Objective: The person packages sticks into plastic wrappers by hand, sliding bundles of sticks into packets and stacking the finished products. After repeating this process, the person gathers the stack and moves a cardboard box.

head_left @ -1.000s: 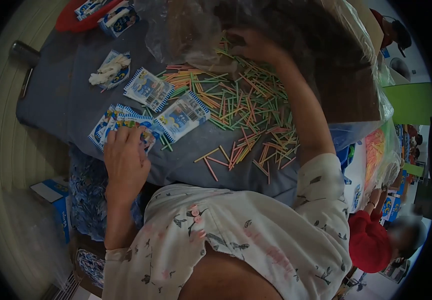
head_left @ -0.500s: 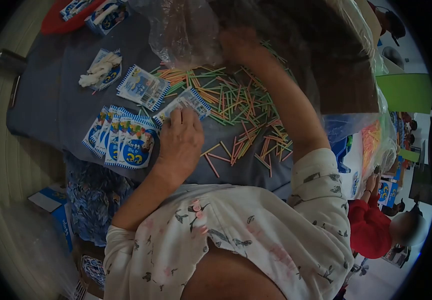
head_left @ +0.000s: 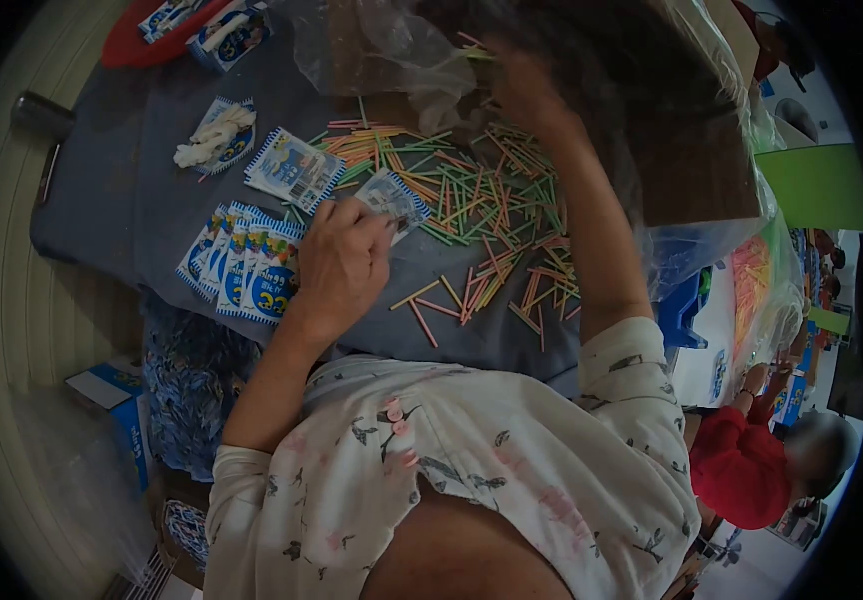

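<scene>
Left hand (head_left: 340, 262) on packet (head_left: 396, 204), right hand (head_left: 524, 88) near sticks (head_left: 479, 56), grips unclear; basin (head_left: 124, 48) holds sachets (head_left: 167, 18)

- Sticks (head_left: 467, 195): thin, straight, pink, green, yellow and orange, strewn loose and crossing on the bench (head_left: 132, 170).
- 1 packet (head_left: 404, 204): white and blue, partly hidden, beside the sticks.
- Fanned packets (head_left: 252, 270): blue and white, overlapping, lying on the bench.

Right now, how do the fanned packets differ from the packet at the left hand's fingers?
The fanned packets overlap in a row; the single packet is apart from them. The fanned packets show bold blue lettering, while the single packet shows a paler face. The left hand partly covers the single packet; the fanned packets are mostly in view. Both have blue-and-white striped ends.
</scene>
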Demonstrator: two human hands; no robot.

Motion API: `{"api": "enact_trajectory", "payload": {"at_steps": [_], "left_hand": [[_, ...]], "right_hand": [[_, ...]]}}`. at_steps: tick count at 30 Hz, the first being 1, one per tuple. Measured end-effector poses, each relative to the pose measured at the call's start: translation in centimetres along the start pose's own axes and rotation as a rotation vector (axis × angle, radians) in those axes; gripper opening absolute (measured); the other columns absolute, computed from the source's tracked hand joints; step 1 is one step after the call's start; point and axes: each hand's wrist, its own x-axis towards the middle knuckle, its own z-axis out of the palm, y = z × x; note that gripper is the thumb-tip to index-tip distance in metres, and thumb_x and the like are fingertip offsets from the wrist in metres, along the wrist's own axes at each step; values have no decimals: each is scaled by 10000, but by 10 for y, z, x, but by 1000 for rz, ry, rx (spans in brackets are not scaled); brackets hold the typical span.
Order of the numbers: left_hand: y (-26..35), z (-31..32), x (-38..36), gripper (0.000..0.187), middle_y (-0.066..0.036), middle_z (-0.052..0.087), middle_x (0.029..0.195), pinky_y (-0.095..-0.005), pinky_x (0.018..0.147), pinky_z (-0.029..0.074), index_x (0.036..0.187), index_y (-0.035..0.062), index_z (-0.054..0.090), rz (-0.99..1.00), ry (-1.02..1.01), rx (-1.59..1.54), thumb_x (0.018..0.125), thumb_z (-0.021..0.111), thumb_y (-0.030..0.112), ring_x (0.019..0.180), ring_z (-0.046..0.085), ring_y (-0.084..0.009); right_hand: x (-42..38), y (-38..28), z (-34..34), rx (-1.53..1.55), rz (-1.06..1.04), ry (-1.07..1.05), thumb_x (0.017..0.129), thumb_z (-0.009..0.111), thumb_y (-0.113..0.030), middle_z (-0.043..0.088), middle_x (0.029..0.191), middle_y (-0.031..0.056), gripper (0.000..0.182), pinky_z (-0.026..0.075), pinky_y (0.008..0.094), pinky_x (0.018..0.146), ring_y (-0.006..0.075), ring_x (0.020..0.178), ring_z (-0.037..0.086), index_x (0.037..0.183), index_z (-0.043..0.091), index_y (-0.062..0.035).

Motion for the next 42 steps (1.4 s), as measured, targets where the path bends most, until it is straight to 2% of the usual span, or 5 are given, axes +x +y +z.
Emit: {"api": "enact_trajectory", "payload": {"at_steps": [10, 18, 25, 33, 42], "left_hand": [[13, 0, -15, 112, -115, 591, 878, -390, 730, 500, 836, -14, 676, 56, 6, 161, 724, 666, -10, 857, 568, -298], [-4, 0, -7, 142, -105, 599, 878, -385, 695, 500, 879, 4, 684, 141, 81, 92, 737, 676, -3, 851, 581, -303], [4, -9, -6, 78, -97, 599, 810, -404, 687, 492, 847, -13, 692, 26, -34, 66, 773, 668, -10, 859, 597, -296], [-3, -13, 1, 90, -103, 608, 812, -402, 690, 487, 841, 16, 694, -57, 35, -217, 759, 676, -19, 812, 607, -295], [-8, -7, -7, 160, -98, 620, 854, -406, 707, 504, 900, 28, 702, -58, -9, 5, 741, 694, 9, 830, 616, -297]], "right_hand": [[-60, 50, -6, 99, 87, 171, 872, 648, -212, 671, 962, 214, 331, 506, 437, 719, 396, 941, 644, 1188, 635, -112], [-71, 45, -30, 744, 266, 219, 927, 614, -497, 607, 867, 5, 469, 468, 342, 697, 112, 814, 540, 1100, 655, -63], [-82, 28, -15, 652, 377, 220, 970, 563, -448, 614, 844, 30, 459, 475, 344, 685, 128, 778, 559, 1061, 654, -8], [-77, 19, -33, 1670, 324, 635, 936, 646, -255, 654, 794, 40, 264, 485, 306, 654, 132, 683, 582, 1024, 699, -12], [-82, 40, -8, 440, 110, 455, 910, 661, -170, 659, 852, 63, 277, 517, 337, 751, 113, 815, 613, 1148, 682, -31]]}}
